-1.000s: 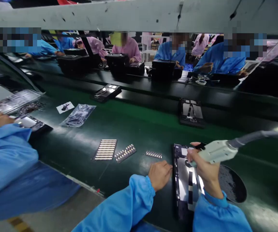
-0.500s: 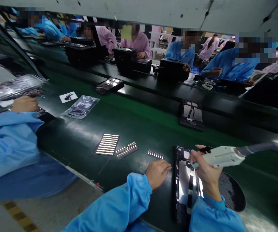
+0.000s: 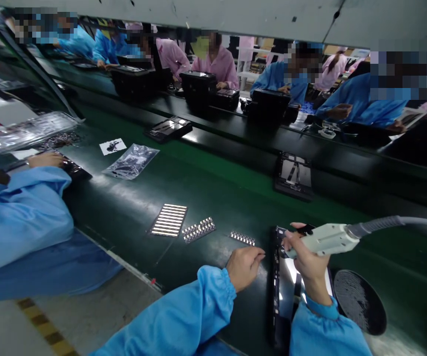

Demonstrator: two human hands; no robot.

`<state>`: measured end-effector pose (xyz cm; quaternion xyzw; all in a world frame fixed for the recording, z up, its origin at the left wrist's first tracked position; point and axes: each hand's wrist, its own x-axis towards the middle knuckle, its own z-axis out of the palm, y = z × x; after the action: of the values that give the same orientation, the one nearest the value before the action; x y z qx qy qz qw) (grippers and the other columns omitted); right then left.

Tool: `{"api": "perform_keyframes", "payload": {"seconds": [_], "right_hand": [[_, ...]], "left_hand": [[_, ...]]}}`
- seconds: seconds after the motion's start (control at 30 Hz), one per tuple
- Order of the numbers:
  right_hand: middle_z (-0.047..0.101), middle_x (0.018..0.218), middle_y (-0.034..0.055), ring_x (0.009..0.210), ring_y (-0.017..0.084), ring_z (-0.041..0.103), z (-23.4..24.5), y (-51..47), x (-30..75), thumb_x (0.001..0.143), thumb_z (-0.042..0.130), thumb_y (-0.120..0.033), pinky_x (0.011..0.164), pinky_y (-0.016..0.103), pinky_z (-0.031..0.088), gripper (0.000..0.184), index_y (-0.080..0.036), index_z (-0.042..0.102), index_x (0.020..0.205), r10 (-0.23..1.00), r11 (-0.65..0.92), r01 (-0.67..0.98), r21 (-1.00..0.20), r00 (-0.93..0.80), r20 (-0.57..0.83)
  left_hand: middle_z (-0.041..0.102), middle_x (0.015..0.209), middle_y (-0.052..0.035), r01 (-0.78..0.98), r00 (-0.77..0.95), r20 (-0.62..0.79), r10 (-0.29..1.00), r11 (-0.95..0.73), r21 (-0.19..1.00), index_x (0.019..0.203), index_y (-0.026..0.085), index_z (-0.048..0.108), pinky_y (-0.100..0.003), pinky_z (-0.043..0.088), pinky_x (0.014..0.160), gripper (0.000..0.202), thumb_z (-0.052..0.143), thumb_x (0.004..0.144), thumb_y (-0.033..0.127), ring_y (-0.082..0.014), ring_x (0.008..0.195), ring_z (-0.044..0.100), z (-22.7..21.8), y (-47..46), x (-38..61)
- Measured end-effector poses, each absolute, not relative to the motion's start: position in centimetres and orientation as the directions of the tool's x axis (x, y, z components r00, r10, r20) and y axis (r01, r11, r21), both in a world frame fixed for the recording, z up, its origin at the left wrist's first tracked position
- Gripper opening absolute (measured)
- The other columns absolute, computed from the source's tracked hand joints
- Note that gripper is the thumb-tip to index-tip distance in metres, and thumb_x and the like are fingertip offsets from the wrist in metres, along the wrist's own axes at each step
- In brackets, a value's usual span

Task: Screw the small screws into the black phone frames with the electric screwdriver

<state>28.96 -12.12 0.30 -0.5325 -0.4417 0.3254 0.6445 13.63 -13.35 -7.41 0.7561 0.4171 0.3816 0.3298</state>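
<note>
Left hand (image 3: 245, 267) palm-down and loosely curled, right hand (image 3: 306, 257) closed in a grip, wrist raised

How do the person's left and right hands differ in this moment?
The left hand is empty, while the right hand grips a cream handheld tool on a grey hose. The left hand lies beside a dark frame; the right hand is over it. Both come from blue sleeves.

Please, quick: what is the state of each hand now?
Left hand: loosely open, holding nothing.
Right hand: closed, holding a white hose tool.
</note>
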Motion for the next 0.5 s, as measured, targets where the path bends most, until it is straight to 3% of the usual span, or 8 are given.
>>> {"api": "perform_keyframes", "payload": {"seconds": [0.33, 0.5], "right_hand": [[0.057, 0.05, -0.0035, 0.047, 0.015, 0.055, 0.35, -12.37, 28.82, 0.073, 0.074, -0.03, 0.053, 0.031, 0.048, 0.027, -0.016, 0.058, 0.089, 0.909, 0.171, 0.112, -0.979, 0.365, 0.201], [0.056, 0.052, -0.0042, 0.047, 0.013, 0.054, 0.28, -12.63, 28.22, 0.073, 0.072, -0.036, 0.05, 0.028, 0.047, 0.025, -0.019, 0.057, 0.084, 0.932, 0.154, 0.169, -0.974, 0.303, 0.2]], "left_hand": [[0.072, 0.088, -0.0046, 0.33, 0.322, 0.311, 0.894, -0.414, 0.848, 0.102, 0.018, 0.067, -0.028, 0.056, 0.08, 0.024, 0.045, 0.091, 0.015, -0.0147, 0.077, 0.068, -7.17, -13.4, 13.43], [0.069, 0.109, -0.0081, 0.27, 0.312, 0.344, 0.886, -0.43, 0.861, 0.1, 0.016, 0.067, -0.026, 0.057, 0.078, 0.031, 0.043, 0.084, 0.005, -0.0137, 0.082, 0.068, -7.38, -13.48, 13.34]]}}
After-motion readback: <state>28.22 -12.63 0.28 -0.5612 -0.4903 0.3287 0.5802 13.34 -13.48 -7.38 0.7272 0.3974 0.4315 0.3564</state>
